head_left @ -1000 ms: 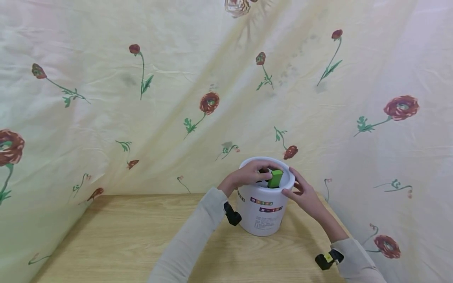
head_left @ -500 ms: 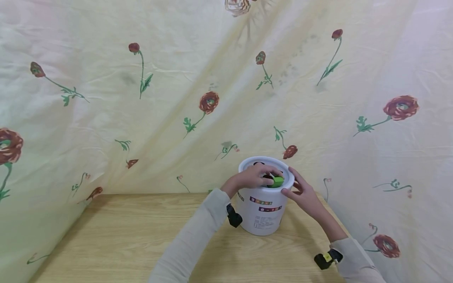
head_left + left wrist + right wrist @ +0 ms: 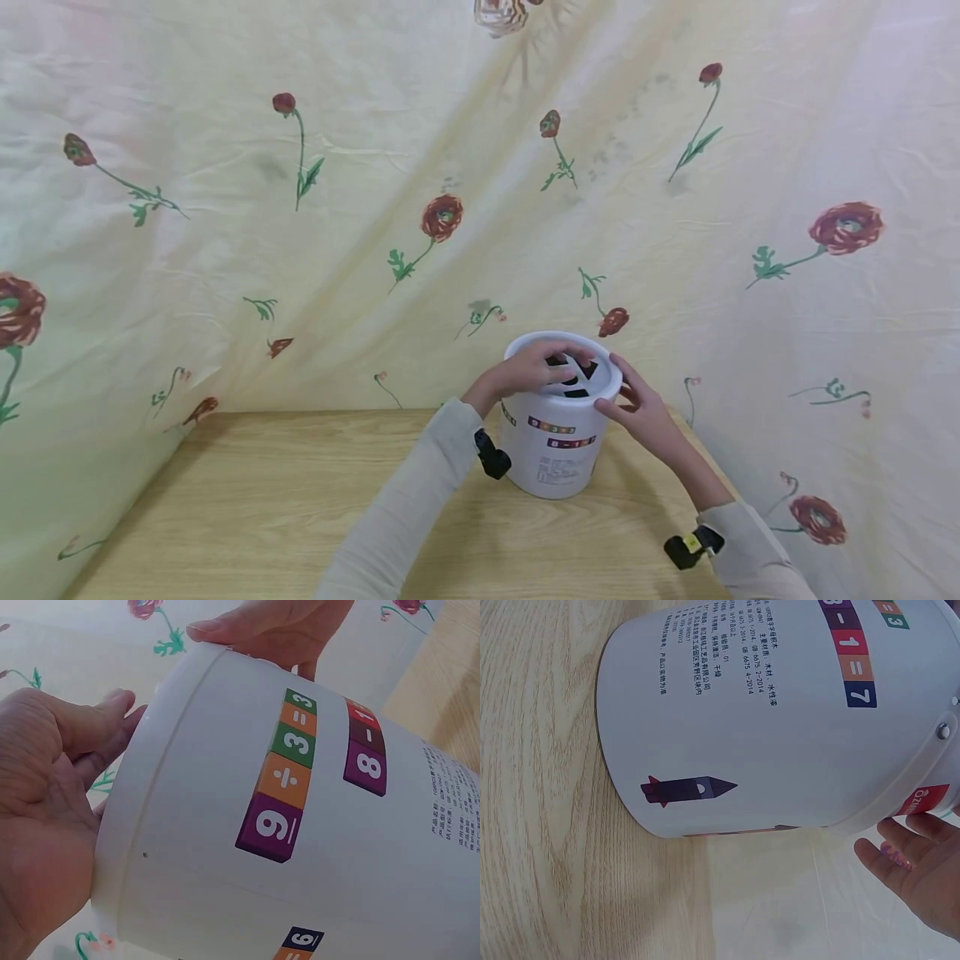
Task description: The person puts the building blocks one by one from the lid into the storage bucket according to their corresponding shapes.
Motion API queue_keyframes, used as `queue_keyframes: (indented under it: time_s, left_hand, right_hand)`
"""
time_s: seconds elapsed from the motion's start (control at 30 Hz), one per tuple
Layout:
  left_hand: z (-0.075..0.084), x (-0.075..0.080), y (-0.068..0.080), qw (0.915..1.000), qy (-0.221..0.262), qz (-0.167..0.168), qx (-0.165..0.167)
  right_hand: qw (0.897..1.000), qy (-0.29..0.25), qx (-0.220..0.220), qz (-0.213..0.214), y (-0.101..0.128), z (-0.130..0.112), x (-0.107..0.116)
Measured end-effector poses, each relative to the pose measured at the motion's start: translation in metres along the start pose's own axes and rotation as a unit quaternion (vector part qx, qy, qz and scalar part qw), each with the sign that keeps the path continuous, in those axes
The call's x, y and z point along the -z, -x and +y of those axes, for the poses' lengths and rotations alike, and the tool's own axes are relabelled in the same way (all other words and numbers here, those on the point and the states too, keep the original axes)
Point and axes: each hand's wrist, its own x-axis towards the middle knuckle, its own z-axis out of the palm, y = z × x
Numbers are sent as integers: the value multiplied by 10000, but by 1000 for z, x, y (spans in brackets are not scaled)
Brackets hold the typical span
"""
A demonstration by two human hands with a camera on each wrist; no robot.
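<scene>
A white plastic bucket (image 3: 558, 450) with coloured number blocks printed on its side stands on the wooden table (image 3: 262, 500). Its white lid (image 3: 583, 386) has dark shaped cut-outs. My left hand (image 3: 525, 371) rests on the lid's left side with relaxed fingers and holds nothing. My right hand (image 3: 641, 408) touches the rim on the right with straight fingers. The left wrist view shows the bucket (image 3: 300, 825) up close, with the left hand (image 3: 45, 802) beside its rim and the right hand (image 3: 277, 626) behind. In the right wrist view the bucket (image 3: 780, 727) stands beside the right hand (image 3: 922, 862).
A cream cloth with red flowers (image 3: 442, 218) hangs close behind the bucket and down the right side. The table (image 3: 540, 825) stretches bare to the left and front. Small black cameras sit on the left wrist (image 3: 491, 457) and right wrist (image 3: 693, 546).
A green block held by my left hand at the lid has sunk through a cut-out and is out of sight. The left hand now lies empty on the lid.
</scene>
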Motion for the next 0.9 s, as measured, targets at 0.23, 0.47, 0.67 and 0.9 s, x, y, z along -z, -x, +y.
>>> queue_keyframes:
  time_s: [0.23, 0.47, 0.67, 0.9]
  left_hand:
    - [0, -1, 0, 9999, 39, 82, -84]
    - [-1, -3, 3, 9986, -7, 521, -68]
    - [-3, 0, 12, 9951, 133, 977, -33]
    - [-15, 10, 34, 9856, 286, 1624, 372]
  right_hand:
    - [10000, -10, -27, -9, 0, 1, 0]
    - [10000, 9, -39, 13, -1, -1, 0]
    - [9999, 16, -121, -10, -1, -2, 0]
    - [9998, 44, -184, 40, -1, -3, 1]
